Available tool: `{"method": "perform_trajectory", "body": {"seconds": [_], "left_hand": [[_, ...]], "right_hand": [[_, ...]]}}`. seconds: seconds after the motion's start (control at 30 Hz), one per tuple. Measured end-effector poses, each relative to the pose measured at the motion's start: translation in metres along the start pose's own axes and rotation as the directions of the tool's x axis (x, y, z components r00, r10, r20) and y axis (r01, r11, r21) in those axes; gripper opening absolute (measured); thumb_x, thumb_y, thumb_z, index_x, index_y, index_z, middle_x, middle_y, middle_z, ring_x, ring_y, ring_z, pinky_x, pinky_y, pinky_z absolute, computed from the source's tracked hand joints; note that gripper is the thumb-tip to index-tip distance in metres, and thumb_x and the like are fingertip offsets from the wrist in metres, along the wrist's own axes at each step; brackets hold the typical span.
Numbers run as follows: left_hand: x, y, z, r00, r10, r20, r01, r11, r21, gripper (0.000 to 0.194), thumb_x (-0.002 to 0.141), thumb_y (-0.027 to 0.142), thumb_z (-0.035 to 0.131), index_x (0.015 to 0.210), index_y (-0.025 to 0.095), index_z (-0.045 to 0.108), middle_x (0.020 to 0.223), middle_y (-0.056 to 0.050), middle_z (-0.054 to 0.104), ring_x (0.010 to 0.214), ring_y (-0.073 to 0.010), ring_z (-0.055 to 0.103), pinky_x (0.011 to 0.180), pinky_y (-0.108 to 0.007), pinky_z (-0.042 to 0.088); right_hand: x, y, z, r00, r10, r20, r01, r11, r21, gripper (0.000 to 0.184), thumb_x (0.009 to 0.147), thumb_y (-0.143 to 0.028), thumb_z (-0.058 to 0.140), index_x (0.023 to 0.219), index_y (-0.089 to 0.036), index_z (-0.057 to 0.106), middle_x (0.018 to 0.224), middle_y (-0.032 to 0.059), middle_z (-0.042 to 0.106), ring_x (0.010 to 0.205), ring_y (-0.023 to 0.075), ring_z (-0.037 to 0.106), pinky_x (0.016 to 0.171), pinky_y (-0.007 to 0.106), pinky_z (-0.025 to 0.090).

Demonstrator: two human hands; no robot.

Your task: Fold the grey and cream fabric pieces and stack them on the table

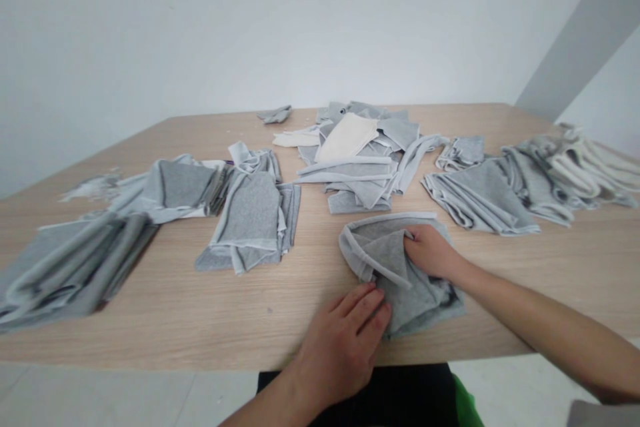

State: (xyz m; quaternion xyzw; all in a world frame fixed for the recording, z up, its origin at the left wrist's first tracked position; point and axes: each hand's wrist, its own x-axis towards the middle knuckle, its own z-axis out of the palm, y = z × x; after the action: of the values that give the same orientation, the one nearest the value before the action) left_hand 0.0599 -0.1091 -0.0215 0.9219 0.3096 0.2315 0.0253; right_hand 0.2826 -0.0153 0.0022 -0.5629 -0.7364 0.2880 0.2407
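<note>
A grey piece of fabric (425,303) with a pale hemmed edge lies on the table in front of me, its upper part lifted and folded over. My right hand (430,251) is closed on a pinch of this fabric near its upper right. Against the fabric's lower left edge rest the fingers of my left hand (350,330). They are stretched out side by side, and the thumb is hidden. Just beyond sits a loose heap of grey and cream fabric pieces (350,137).
Folded grey fabric stacks lie at the far left (75,273), left of centre (250,210) and right (480,193) of the wooden table (200,313). White scraps (93,188) lie at the left, and a small grey piece (275,115) near the back edge. A white wall (300,27) stands behind.
</note>
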Motion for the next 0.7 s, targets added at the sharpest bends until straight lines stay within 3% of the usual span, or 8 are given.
{"method": "perform_trajectory", "body": {"seconds": [0.13, 0.27, 0.4, 0.5, 0.6, 0.7], "left_hand": [[-0.001, -0.001, 0.009, 0.997, -0.045, 0.063, 0.044, 0.999, 0.011, 0.034, 0.087, 0.019, 0.052, 0.119, 0.016, 0.060, 0.127, -0.010, 0.063, 0.122, -0.0266, 0.055, 0.096, -0.042, 0.052], [0.000, -0.003, 0.014, 0.995, -0.065, 0.076, 0.066, 0.998, -0.021, 0.030, 0.090, 0.022, 0.050, 0.116, 0.016, 0.062, 0.124, -0.008, 0.066, 0.120, -0.0248, 0.057, 0.099, -0.042, 0.050], [0.000, -0.005, 0.014, 0.996, -0.062, 0.065, 0.066, 0.997, -0.051, 0.029, 0.089, 0.022, 0.050, 0.115, 0.016, 0.062, 0.123, -0.007, 0.067, 0.118, -0.0243, 0.058, 0.098, -0.042, 0.051], [0.000, -0.005, 0.014, 0.996, -0.072, 0.061, 0.076, 0.995, -0.059, 0.029, 0.089, 0.023, 0.051, 0.114, 0.017, 0.063, 0.122, -0.007, 0.067, 0.118, -0.0237, 0.059, 0.098, -0.042, 0.051], [0.000, -0.004, 0.013, 0.995, -0.080, 0.055, 0.084, 0.994, -0.066, 0.029, 0.088, 0.023, 0.051, 0.114, 0.017, 0.063, 0.120, -0.008, 0.067, 0.117, -0.0236, 0.059, 0.098, -0.042, 0.051], [0.000, -0.004, 0.013, 0.995, -0.087, 0.056, 0.091, 0.992, -0.081, 0.030, 0.088, 0.023, 0.051, 0.115, 0.017, 0.063, 0.122, -0.009, 0.067, 0.117, -0.0238, 0.059, 0.099, -0.042, 0.050]], "right_hand": [[0.008, 0.006, -0.005, 0.995, 0.078, 0.056, -0.057, 0.953, -0.298, 0.031, 0.081, -0.018, 0.044, 0.076, -0.016, 0.075, 0.071, 0.0066, 0.074, 0.075, 0.0219, 0.067, 0.068, 0.027, 0.048], [0.006, 0.012, -0.006, 0.996, 0.082, 0.027, -0.060, 0.884, -0.464, 0.030, 0.081, -0.021, 0.047, 0.096, -0.013, 0.072, 0.094, 0.0154, 0.073, 0.090, 0.0283, 0.067, 0.078, 0.035, 0.047], [-0.001, 0.016, -0.006, 0.976, -0.155, 0.151, 0.212, 0.828, -0.519, 0.063, 0.074, -0.017, 0.054, 0.136, -0.009, 0.047, 0.125, 0.0185, 0.060, 0.110, 0.0307, 0.059, 0.088, 0.039, 0.046], [-0.005, 0.017, -0.007, 0.914, -0.342, 0.219, 0.406, 0.764, -0.502, 0.076, 0.070, -0.016, 0.057, 0.143, -0.009, 0.037, 0.132, 0.0185, 0.054, 0.116, 0.0300, 0.053, 0.094, 0.042, 0.042], [-0.005, 0.017, -0.009, 0.826, -0.482, 0.292, 0.562, 0.662, -0.495, 0.067, 0.071, -0.015, 0.058, 0.138, -0.015, 0.047, 0.131, 0.0161, 0.055, 0.113, 0.0282, 0.052, 0.093, 0.042, 0.038], [-0.002, 0.015, -0.009, 0.767, -0.552, 0.327, 0.639, 0.613, -0.464, 0.040, 0.078, -0.020, 0.057, 0.118, -0.018, 0.064, 0.115, 0.0132, 0.065, 0.101, 0.0252, 0.056, 0.086, 0.039, 0.037]]}}
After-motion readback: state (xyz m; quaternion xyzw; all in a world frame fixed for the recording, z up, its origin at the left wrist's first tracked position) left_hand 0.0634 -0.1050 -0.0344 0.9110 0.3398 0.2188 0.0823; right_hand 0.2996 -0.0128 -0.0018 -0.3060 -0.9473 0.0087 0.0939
